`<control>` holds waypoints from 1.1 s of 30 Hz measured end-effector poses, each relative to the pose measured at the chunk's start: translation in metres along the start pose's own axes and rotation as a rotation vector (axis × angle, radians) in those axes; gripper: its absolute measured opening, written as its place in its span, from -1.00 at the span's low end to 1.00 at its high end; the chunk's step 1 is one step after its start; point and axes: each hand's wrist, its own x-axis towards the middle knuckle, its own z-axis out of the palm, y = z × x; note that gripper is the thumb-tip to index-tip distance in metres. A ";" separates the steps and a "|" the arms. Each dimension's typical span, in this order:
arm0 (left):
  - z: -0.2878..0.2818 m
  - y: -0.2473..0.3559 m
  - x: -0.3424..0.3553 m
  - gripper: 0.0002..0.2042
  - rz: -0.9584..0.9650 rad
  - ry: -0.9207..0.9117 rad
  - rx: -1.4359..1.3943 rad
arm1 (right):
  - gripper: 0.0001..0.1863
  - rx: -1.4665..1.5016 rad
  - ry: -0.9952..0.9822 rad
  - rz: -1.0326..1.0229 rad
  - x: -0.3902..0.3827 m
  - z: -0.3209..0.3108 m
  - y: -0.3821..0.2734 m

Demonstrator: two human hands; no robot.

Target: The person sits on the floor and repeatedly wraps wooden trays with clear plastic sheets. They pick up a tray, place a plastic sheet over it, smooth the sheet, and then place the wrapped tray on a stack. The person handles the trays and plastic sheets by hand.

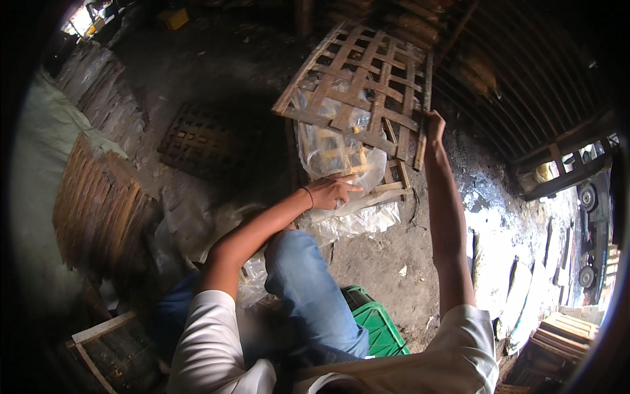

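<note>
At twelve o'clock, wooden lattice panel (357, 88) tilted up, right hand (433, 125) clamped on its right edge, propping it. Left hand (331, 192) fingers spread, pressing clear plastic sheet (335, 154) beneath (steadying, apparently). Green crate (377, 325) at six o'clock.

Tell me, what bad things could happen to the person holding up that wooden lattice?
The right hand alone grips one edge of the tilted brown wooden slat lattice, so it might tip or slip down onto the left hand underneath. That left hand rests on crinkly clear plastic sheeting, which may snag or tear on the slats. Bare hands on rough wood could also pick up splinters.
</note>
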 end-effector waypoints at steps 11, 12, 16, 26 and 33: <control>0.047 -0.034 0.022 -0.86 0.303 0.110 0.419 | -0.50 0.086 -0.276 0.309 -0.002 -0.028 0.089; 0.054 -0.036 0.021 -0.86 0.314 0.197 0.397 | -0.51 -0.035 -0.214 0.259 -0.001 -0.035 0.092; 0.068 -0.058 -0.021 -0.73 0.078 0.034 0.230 | -0.52 0.007 -0.192 0.349 -0.027 -0.005 0.119; 0.050 0.004 -0.039 -0.63 -0.014 0.097 0.166 | -0.52 -0.071 -0.261 0.358 0.015 -0.110 0.091; 0.021 0.008 -0.150 -0.56 -0.094 0.253 0.181 | -0.54 -0.571 -0.238 0.485 0.015 -0.024 0.071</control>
